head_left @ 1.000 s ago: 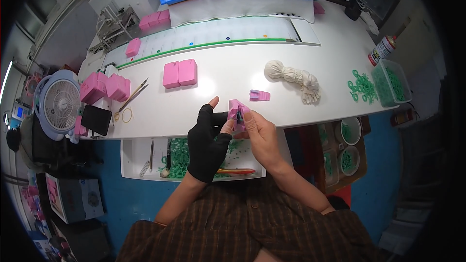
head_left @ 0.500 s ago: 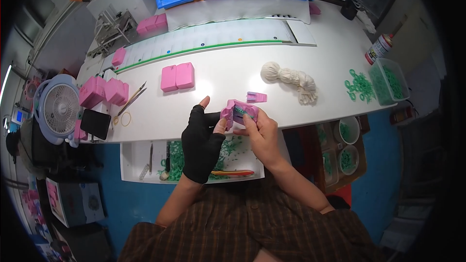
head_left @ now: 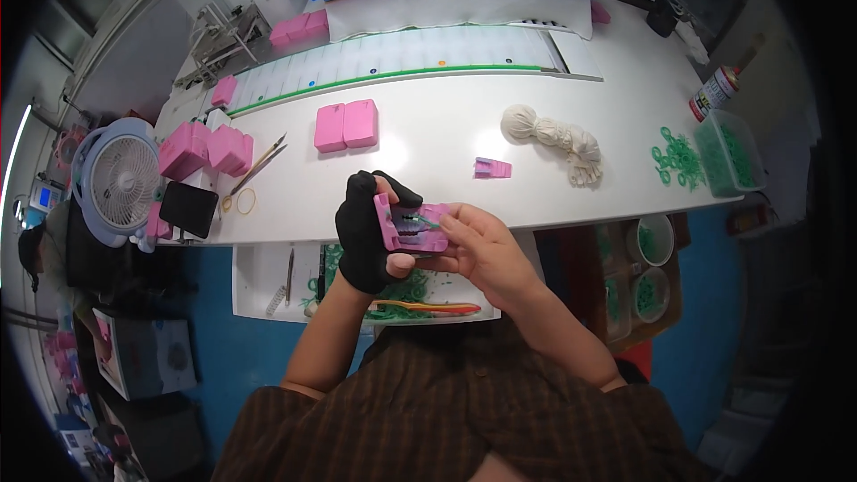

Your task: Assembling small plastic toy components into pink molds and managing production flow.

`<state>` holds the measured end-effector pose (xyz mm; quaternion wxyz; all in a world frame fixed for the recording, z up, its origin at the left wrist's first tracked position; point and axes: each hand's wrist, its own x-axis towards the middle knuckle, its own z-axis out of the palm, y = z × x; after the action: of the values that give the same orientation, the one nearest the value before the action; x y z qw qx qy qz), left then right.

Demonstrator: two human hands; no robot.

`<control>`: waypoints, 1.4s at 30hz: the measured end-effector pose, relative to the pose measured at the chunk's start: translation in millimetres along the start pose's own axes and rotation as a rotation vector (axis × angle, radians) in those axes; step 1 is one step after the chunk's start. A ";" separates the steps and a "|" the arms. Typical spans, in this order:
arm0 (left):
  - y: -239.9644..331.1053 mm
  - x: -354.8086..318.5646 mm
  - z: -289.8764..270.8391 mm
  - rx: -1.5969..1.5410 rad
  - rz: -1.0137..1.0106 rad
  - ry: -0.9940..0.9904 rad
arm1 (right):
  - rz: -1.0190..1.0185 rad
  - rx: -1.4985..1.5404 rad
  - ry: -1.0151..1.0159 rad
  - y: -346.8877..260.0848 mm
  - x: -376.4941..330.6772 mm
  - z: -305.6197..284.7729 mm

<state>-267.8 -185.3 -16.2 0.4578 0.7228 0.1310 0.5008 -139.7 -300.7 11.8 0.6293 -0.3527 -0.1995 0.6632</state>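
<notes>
Since half a second ago, the pink mould [head_left: 426,240] has turned so that more of its hollowed face shows, and the left hand [head_left: 364,236] has wrapped further around its left end. That hand, in a black fingerless glove, is curled closed on the mould, fingertips at the upper edge and thumb near the lower left corner. Bare, the right hand [head_left: 482,248] holds the right end, fingers bent beneath and thumb on top, its tip at a thin green piece [head_left: 427,222] in the hollow; whether it pinches that piece cannot be told.

Both hands hold the mould above the front edge of the white table [head_left: 428,120], over an open drawer [head_left: 256,278] with green pieces inside. On the table beyond, a small pink part [head_left: 493,169] lies apart from two pink blocks [head_left: 345,126] set side by side, and a white cloth bundle [head_left: 555,141] rests farther right.
</notes>
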 end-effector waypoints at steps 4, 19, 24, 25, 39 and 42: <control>-3.4 -2.1 -4.7 -0.079 -0.014 -0.014 | -0.036 -0.133 0.065 -1.4 2.4 -14.1; 11.3 -1.3 3.4 -0.067 -0.178 0.030 | -0.820 -1.441 0.146 -27.3 -13.1 6.7; 7.8 -6.0 5.5 -0.142 -0.222 0.071 | -0.748 -1.527 0.074 -24.4 -15.4 15.4; 7.8 -6.2 6.0 -0.143 -0.239 0.071 | -0.746 -1.514 0.105 -19.7 -13.8 15.5; 0.2 -9.3 0.2 -0.006 -0.262 0.034 | -0.978 -1.485 0.238 -14.3 -0.3 23.0; 2.9 -12.3 1.4 -0.467 -0.449 0.261 | -1.052 -1.353 0.294 -21.9 -6.9 22.5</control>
<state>-273.1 -195.5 -21.4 0.6889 0.4817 0.2262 0.4922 -140.9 -300.7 43.9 0.5286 -0.5951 -0.6047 -0.0273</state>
